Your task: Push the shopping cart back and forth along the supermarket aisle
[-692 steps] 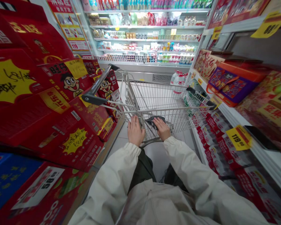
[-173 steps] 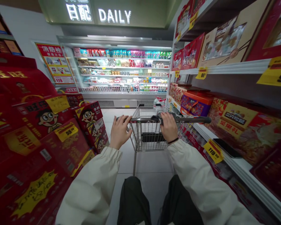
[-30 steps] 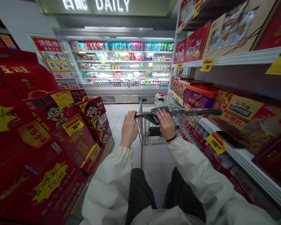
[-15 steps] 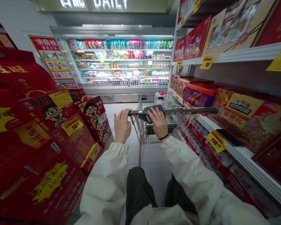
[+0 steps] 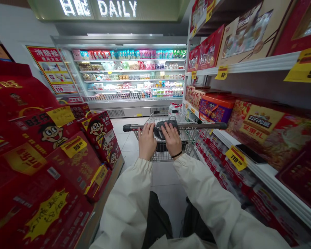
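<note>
A shopping cart (image 5: 175, 119) stands in front of me, its long dark handle (image 5: 197, 126) crossing the view. My left hand (image 5: 147, 142) is closed over the handle, just left of a bunched grey cloth (image 5: 159, 129). With fingers wrapped down over that cloth, my right hand (image 5: 172, 139) presses it against the bar; a black band circles the wrist. The two hands are close together, and the undersides of the fingers are hidden. Clear bottles with red caps (image 5: 171, 108) are at the cart's far end.
Stacked red gift boxes (image 5: 75, 152) crowd the left side. On the right, a white shelf (image 5: 261, 173) carries boxed snacks, an orange-lidded tub (image 5: 216, 107) and a dark phone-like slab (image 5: 250, 153). A lit refrigerated display (image 5: 132, 76) spans the far end.
My left hand has moved right along the handle, from its left end to beside the cloth. The handle and cart have shifted left in view. My right hand stays on the cloth.
</note>
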Demonstrator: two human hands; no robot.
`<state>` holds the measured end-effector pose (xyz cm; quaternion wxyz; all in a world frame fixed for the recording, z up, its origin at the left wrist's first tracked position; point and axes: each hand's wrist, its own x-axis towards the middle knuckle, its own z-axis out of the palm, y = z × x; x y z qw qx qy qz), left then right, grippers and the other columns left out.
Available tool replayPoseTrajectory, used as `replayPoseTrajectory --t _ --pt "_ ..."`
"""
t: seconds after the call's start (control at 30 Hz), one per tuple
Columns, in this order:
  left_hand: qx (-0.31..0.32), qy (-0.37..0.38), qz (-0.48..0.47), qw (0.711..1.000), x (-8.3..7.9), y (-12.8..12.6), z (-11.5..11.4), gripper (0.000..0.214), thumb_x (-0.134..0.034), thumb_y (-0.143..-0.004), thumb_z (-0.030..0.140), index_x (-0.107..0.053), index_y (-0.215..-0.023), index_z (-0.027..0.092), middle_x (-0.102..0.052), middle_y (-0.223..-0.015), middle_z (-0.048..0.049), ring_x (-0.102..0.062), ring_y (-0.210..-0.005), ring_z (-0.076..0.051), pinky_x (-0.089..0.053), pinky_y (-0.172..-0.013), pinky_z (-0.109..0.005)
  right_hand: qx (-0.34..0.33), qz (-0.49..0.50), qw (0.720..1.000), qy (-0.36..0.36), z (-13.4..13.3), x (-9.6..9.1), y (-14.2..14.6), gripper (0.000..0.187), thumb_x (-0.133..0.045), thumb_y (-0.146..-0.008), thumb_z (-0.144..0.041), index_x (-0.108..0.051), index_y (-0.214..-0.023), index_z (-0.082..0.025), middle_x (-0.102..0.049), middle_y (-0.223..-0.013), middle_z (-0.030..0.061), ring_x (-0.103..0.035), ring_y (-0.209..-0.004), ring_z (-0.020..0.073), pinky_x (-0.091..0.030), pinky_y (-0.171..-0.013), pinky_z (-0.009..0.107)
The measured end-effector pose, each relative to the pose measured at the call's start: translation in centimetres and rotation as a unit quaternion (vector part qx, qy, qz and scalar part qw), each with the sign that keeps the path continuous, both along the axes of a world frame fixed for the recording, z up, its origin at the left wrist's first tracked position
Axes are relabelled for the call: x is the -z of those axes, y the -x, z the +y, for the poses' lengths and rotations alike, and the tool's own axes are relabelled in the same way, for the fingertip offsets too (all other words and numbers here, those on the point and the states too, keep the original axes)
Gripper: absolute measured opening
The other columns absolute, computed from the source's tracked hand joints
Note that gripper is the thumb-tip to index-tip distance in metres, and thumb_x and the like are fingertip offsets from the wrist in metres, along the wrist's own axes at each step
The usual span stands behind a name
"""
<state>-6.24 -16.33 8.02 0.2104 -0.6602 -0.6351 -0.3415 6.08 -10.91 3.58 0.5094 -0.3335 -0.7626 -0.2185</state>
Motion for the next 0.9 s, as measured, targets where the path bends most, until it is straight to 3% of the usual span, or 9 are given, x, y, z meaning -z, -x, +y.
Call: replayPoseTrajectory --t 0.17,0.27,0.4,0.5,0.6,0.9 --pt "0.012 0.014 0.002 1.0 -0.2 1.3 -0.3 0.07 -0.04 -0.074 0.005 -0.042 -0.143 0.02 -0.049 -0.147 -0.0078 -0.035 -0.143 -0.024 -0.013 -0.121 -0.055 0.029 0.027 0.999 -0.019 1.6 0.8 -4.6 0.056 -0.027 -0.093 -0.002 -0.053 -0.139 -0.018 -0.051 -0.145 0.0104 -0.036 -0.142 0.0188 -0.033 -0.117 0.043" --pt "0.011 0.015 0.002 1.0 -0.1 0.8 -0.3 0.072 -0.042 -0.074 0.005 -0.04 -0.144 0.019 -0.047 -0.148 -0.0094 -0.033 -0.144 -0.025 -0.012 -0.121 -0.055 0.062 0.076 0.995 -0.026 2.4 1.2 -6.8 0.06 -0.024 -0.09 0.0 -0.05 -0.141 -0.017 -0.051 -0.145 0.011 -0.033 -0.143 0.0199 -0.034 -0.116 0.046" --pt "0.006 0.006 -0.002 1.0 0.2 -0.7 0.0 0.073 -0.046 -0.073 0.008 -0.039 -0.145 0.018 -0.045 -0.149 -0.0122 -0.031 -0.145 -0.028 -0.012 -0.121 -0.057 0.097 0.148 0.984 -0.01 2.3 0.9 -5.5 0.061 -0.023 -0.089 -0.001 -0.046 -0.144 -0.014 -0.047 -0.148 0.0133 -0.028 -0.146 0.0221 -0.033 -0.116 0.049" --pt "0.013 0.006 -0.007 1.0 0.1 -1.0 0.1 0.073 -0.046 -0.073 0.007 -0.039 -0.145 0.017 -0.045 -0.149 -0.0122 -0.031 -0.144 -0.028 -0.013 -0.12 -0.057 0.076 0.088 0.993 -0.003 1.7 0.6 -3.3 0.06 -0.025 -0.09 -0.001 -0.048 -0.143 -0.017 -0.045 -0.149 0.0102 -0.028 -0.146 0.0198 -0.032 -0.117 0.045" --pt "0.03 0.013 -0.009 0.999 -0.1 -0.5 0.0 0.071 -0.043 -0.074 0.006 -0.041 -0.144 0.018 -0.046 -0.149 -0.0105 -0.033 -0.144 -0.027 -0.015 -0.12 -0.057 0.053 0.022 0.998 -0.013 1.8 0.7 -3.4 0.056 -0.027 -0.093 -0.002 -0.05 -0.141 -0.019 -0.046 -0.149 0.0092 -0.03 -0.145 0.0187 -0.032 -0.118 0.042" --pt "0.048 0.005 -0.032 0.998 0.0 0.4 0.4 0.069 -0.041 -0.076 0.007 -0.042 -0.143 0.021 -0.047 -0.148 -0.0088 -0.033 -0.144 -0.026 -0.014 -0.121 -0.056 0.097 0.0 0.994 -0.05 5.6 2.6 -13.0 0.05 -0.03 -0.094 -0.003 -0.058 -0.134 -0.018 -0.054 -0.142 0.0124 -0.039 -0.14 0.0202 -0.036 -0.115 0.045"
